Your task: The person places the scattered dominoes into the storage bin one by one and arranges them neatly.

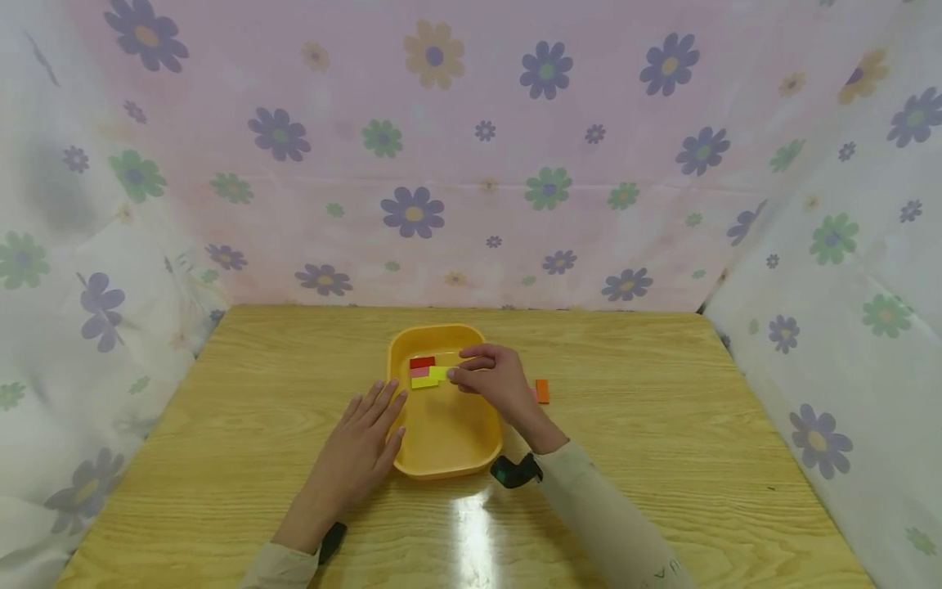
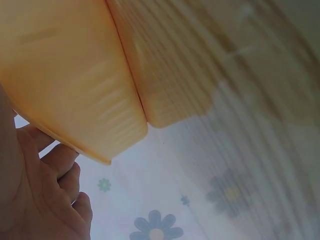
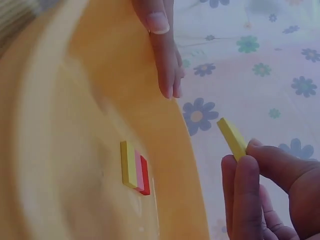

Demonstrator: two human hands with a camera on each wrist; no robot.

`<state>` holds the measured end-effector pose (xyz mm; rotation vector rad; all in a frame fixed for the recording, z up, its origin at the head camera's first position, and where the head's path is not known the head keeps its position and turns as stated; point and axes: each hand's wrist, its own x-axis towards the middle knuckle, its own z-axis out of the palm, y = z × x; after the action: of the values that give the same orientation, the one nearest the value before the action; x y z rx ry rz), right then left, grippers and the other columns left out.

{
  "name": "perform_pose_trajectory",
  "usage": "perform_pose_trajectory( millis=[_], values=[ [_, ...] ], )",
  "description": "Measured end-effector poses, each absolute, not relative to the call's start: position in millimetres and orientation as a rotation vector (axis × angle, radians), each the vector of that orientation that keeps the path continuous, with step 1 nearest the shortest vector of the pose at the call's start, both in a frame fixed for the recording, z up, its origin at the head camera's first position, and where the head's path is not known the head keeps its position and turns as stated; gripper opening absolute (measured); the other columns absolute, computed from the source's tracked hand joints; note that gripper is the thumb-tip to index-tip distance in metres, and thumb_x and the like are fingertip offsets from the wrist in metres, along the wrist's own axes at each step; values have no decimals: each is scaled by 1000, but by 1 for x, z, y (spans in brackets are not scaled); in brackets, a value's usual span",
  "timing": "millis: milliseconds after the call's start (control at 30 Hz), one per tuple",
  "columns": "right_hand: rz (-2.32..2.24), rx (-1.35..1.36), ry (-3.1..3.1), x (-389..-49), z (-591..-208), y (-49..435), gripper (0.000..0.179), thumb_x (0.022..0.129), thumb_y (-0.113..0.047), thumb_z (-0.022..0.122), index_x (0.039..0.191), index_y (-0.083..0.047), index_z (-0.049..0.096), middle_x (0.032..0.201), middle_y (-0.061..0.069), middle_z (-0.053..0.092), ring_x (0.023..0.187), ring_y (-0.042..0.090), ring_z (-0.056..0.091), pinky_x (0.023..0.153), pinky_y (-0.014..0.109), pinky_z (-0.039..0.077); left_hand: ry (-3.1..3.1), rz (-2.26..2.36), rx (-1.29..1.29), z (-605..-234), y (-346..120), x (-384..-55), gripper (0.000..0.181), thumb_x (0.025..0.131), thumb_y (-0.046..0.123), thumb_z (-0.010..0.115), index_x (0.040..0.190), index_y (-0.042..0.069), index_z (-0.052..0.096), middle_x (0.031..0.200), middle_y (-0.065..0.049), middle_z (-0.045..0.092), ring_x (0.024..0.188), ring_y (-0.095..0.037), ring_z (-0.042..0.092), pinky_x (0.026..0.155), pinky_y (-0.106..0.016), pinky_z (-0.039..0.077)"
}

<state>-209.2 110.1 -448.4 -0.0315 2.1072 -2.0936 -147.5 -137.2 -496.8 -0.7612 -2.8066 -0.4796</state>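
A yellow plastic tray (image 1: 449, 442) lies on the table with three small flat blocks in its far left part. These are a red block (image 3: 144, 175), a pink block (image 3: 138, 169) and a yellow block (image 3: 128, 165), side by side in a row. Above them my right hand (image 1: 495, 378) pinches another yellow block (image 3: 232, 137) between thumb and fingertips. My left hand (image 1: 356, 438) rests on the tray's left rim, its fingers fairly straight over the edge. In the left wrist view, those fingers (image 2: 61, 159) touch the rim from outside.
Just right of the tray, an orange block (image 1: 542, 391) lies on the wooden table (image 1: 648, 425), beside a pink block (image 1: 533, 394) partly hidden by my right wrist. Flowered cloth (image 1: 471, 164) hangs at the back and on both sides of the table.
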Motion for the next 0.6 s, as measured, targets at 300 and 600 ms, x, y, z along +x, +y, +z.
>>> perform_pose_trajectory(
  millis=[300, 600],
  values=[
    [-1882, -10, 2159, -226, -451, 94, 42, 89, -3, 77, 125, 12, 61, 103, 23, 74, 99, 43, 73, 89, 51, 58, -2802, -460, -766, -498, -137, -148, 54, 105, 30, 52, 153, 4, 46, 164, -14, 33, 153, -33, 28, 123, -57, 25],
    [-1590, 73, 2355, -240, -462, 76, 45, 82, -8, 83, 118, 9, 64, 86, 17, 76, 78, 31, 76, 77, 36, 63, -2791, -464, -767, -496, -137, -148, 53, 104, 27, 55, 152, 4, 48, 162, -15, 37, 153, -34, 30, 122, -57, 25]
  ],
)
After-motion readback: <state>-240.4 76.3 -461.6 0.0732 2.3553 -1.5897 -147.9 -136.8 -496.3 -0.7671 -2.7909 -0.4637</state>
